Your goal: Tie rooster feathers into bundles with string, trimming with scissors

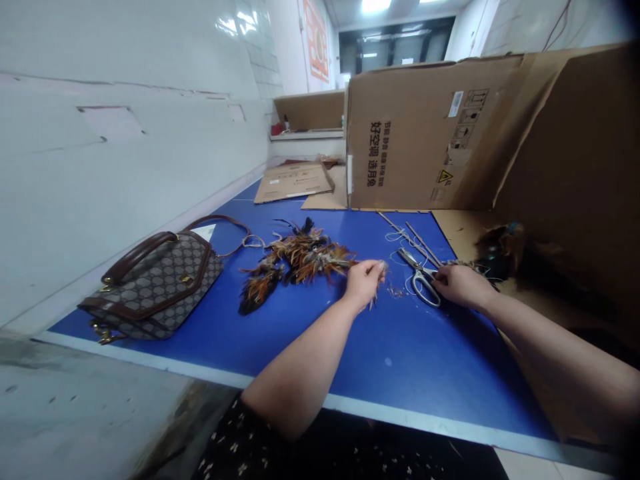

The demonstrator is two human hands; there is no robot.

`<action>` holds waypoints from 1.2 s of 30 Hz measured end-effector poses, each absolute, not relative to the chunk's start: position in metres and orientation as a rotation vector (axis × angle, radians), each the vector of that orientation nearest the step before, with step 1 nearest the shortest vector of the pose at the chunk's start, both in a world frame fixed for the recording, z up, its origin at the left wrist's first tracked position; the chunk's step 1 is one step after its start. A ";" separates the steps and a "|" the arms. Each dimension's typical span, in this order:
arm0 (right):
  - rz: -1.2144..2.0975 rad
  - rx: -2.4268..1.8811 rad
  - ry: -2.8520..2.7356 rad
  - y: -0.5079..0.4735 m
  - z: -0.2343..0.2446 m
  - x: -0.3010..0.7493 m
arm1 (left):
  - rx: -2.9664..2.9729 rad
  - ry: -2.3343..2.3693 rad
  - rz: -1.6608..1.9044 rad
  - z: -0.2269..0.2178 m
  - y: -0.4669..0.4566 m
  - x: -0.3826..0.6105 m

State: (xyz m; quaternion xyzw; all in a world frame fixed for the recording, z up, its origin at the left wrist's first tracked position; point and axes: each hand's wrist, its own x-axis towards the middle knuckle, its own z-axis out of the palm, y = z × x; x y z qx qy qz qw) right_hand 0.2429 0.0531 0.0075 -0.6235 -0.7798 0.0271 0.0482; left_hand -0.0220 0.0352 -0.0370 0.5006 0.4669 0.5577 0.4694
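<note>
My left hand point(364, 283) is pinched above the blue table, just right of a bundle of brown and black feathers point(310, 257). Its fingers hold a small pale feather point(383, 266), mostly hidden by the fingertips. My right hand point(463, 285) has its fingers drawn together at the grey handle of a pair of scissors point(426, 291). Whether it grips the handle or something small beside it is not clear. The scissors lie with their blades pointing away and left. Thin sticks point(423, 243) and loose pale thread point(399, 233) lie just beyond them.
A patterned handbag point(167, 287) with brown trim stands at the table's left. A large cardboard box point(425, 140) rises behind the sticks and extends along the right. Dark feathers point(495, 250) rest inside it. Flat cardboard point(295, 181) lies at the back.
</note>
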 end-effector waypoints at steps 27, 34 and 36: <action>1.497 -1.334 -1.556 -0.039 0.016 0.256 | 1.212 0.577 1.192 -0.023 0.019 -0.022; 1.514 -1.274 -1.648 -0.050 0.014 0.267 | 1.035 0.991 1.316 -0.036 0.038 -0.030; 1.455 -1.289 -1.812 -0.053 0.020 0.273 | 0.961 1.146 1.403 -0.038 0.048 -0.037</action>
